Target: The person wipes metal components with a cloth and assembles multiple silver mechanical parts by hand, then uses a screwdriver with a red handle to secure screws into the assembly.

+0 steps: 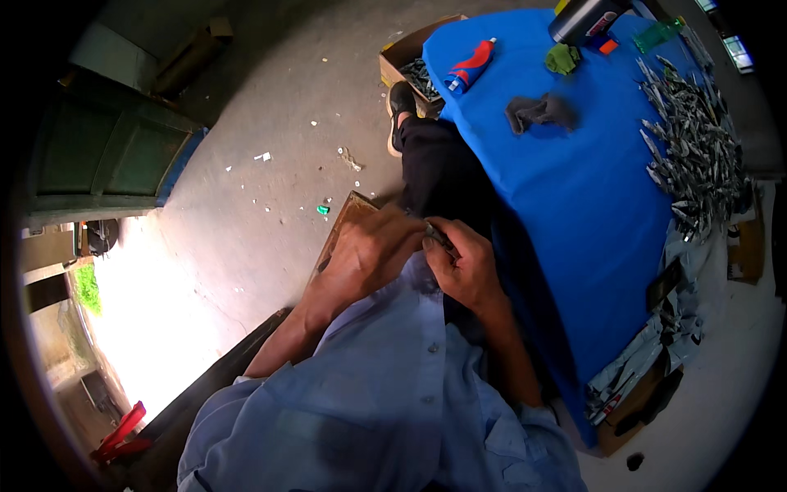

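While the forearms extend in front of a light blue shirt (377, 402), both hands meet over the person's lap, to the left of the blue-covered worktop (566, 213) and clear of its surface. The right hand (459, 261) pinches a small dark piece (441, 236) between thumb and index finger; the piece is therefore located left of the worktop, near its edge, and is largely concealed by the fingers. The left hand (373, 248) is curled with its fingers at the piece; whether it grips the piece or only touches it cannot be told, because its fingertips are hidden.

On the worktop's far end lie a red-and-blue tube (473, 66), a green cloth (562, 59), a dark cylindrical container (584, 20) and a green bottle (658, 35). A dark grey cloth (534, 113) lies nearer the worktop's middle. Along the worktop's right side is a heap of slender grey pieces (693, 152). Beside the worktop's far left corner, a cardboard box (392, 72) contains grey pieces. Scattered scraps and a small green object (323, 209) lie on the floor (283, 107) left of the worktop.
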A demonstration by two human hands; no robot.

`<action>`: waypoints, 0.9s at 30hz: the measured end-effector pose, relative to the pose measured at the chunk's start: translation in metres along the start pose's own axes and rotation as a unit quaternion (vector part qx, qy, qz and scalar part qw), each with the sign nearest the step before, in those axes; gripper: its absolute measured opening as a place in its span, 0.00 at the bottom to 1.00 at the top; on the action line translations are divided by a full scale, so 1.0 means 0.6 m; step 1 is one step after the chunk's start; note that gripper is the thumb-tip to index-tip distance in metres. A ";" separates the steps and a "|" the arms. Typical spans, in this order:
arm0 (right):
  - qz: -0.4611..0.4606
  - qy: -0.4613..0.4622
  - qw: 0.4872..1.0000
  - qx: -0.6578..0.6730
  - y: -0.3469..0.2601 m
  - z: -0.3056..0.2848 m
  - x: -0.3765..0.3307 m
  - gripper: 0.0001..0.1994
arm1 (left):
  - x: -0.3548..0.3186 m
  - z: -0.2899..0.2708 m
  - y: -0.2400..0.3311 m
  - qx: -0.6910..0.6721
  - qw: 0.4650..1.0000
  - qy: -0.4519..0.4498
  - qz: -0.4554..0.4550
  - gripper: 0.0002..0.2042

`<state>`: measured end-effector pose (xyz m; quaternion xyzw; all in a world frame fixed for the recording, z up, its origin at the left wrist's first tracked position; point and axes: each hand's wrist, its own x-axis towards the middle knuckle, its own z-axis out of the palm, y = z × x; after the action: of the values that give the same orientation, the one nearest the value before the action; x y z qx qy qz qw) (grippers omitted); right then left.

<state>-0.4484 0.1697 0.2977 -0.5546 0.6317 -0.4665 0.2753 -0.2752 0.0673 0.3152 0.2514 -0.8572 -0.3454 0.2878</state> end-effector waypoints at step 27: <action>-0.011 0.030 0.997 -0.072 0.030 0.033 0.011 0.10 | -0.004 0.032 -0.045 0.052 0.998 -0.018 -0.007 0.06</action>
<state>-0.4406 0.1568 0.2743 -0.5657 0.6658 -0.4388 0.2103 -0.2798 0.0600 0.2830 0.2661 -0.8770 -0.3071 0.2565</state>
